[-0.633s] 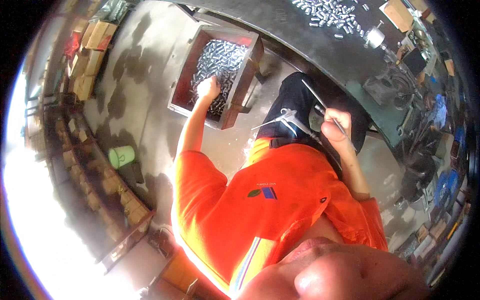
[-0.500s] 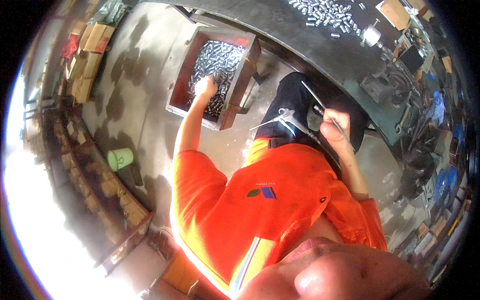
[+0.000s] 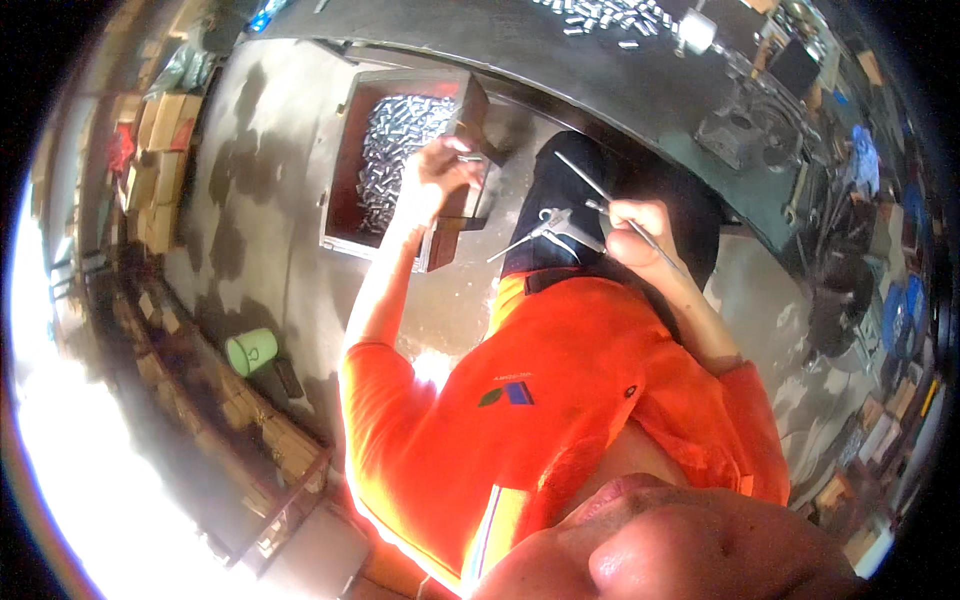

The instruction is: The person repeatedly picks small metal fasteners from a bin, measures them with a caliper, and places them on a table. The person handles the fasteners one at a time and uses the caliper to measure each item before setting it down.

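My left hand (image 3: 436,182) is raised over the near right edge of a wooden box (image 3: 342,165). Its fingers pinch what looks like a small shiny metal sleeve (image 3: 468,157). Inside the box lies a heap of the same short metal sleeves (image 3: 405,120). In my closed right hand (image 3: 640,232) is a thin metal rod (image 3: 583,176), slanting up to the left above my lap. An air blow gun (image 3: 562,228) with a long thin nozzle rests across my thighs, just left of the right hand; part of its handle end is hidden.
A dark metal workbench (image 3: 480,45) runs across the far side, with a scattered pile of metal sleeves (image 3: 610,14) and a bench machine (image 3: 697,33) on it. On the floor at left stands a pale green bucket (image 3: 250,351). Cardboard boxes (image 3: 165,125) are stacked at far left.
My left hand has come up out of the heap and moved right to the box's edge, a small sleeve now in its fingers. My right hand with the rod has shifted slightly left.
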`<move>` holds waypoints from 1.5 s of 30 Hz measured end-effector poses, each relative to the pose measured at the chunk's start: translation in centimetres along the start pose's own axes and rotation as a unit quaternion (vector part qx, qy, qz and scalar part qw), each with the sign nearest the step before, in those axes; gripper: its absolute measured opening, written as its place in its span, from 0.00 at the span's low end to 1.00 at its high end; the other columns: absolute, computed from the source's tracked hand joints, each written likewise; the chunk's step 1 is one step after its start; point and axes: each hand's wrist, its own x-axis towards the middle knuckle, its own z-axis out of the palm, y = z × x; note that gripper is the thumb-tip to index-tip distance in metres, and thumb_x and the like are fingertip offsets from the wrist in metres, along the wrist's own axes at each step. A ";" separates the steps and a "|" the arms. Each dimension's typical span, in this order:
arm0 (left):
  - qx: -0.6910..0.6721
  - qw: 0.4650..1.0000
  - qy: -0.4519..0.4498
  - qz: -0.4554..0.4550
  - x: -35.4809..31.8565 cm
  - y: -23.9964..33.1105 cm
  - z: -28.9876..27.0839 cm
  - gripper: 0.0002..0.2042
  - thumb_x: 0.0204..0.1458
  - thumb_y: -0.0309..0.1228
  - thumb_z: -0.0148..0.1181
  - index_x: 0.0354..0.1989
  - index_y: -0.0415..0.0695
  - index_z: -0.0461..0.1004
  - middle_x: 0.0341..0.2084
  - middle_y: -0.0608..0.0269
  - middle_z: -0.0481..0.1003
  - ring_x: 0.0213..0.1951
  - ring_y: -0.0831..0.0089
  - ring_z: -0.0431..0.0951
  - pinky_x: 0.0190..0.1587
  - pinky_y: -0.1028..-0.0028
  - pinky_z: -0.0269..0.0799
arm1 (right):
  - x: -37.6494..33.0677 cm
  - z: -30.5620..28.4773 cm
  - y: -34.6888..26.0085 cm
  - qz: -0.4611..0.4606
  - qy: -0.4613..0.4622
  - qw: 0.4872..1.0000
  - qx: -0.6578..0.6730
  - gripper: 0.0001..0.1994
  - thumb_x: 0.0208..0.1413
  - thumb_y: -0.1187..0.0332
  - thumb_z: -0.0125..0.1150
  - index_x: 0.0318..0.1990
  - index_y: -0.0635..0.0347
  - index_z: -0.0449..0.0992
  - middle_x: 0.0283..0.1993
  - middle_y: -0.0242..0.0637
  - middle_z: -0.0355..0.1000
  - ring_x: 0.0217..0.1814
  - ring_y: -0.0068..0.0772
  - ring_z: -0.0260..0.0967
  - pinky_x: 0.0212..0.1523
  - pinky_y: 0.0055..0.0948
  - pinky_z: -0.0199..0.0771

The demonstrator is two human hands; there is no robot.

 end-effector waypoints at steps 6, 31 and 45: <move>0.111 0.989 -0.095 0.016 -0.5 0.3 7.0 0.09 0.41 0.20 0.64 0.32 0.40 0.73 0.23 0.72 0.70 0.22 0.87 0.67 0.24 0.85 0.62 | 0.8 0.4 -0.4 -0.009 -0.006 1.000 -0.011 0.12 0.32 0.77 0.55 0.13 0.59 0.56 0.11 0.36 0.49 0.12 0.24 0.47 0.15 0.27 0.49; -0.008 0.980 -0.196 -0.018 0.6 0.2 9.6 0.08 0.50 0.24 0.57 0.38 0.34 0.72 0.21 0.62 0.73 0.22 0.79 0.73 0.27 0.79 0.71 | 0.5 0.5 0.7 0.022 0.021 0.999 -0.027 0.12 0.35 0.74 0.54 0.14 0.60 0.55 0.13 0.33 0.47 0.16 0.20 0.45 0.17 0.26 0.47; 0.464 0.865 0.009 0.190 2.2 -1.2 7.1 0.10 0.32 0.26 0.62 0.28 0.41 0.76 0.23 0.57 0.74 0.25 0.63 0.75 0.28 0.72 0.70 | -0.3 -0.4 -2.6 -0.009 -0.065 0.996 0.060 0.11 0.34 0.72 0.51 0.13 0.60 0.54 0.12 0.33 0.46 0.14 0.23 0.43 0.16 0.27 0.44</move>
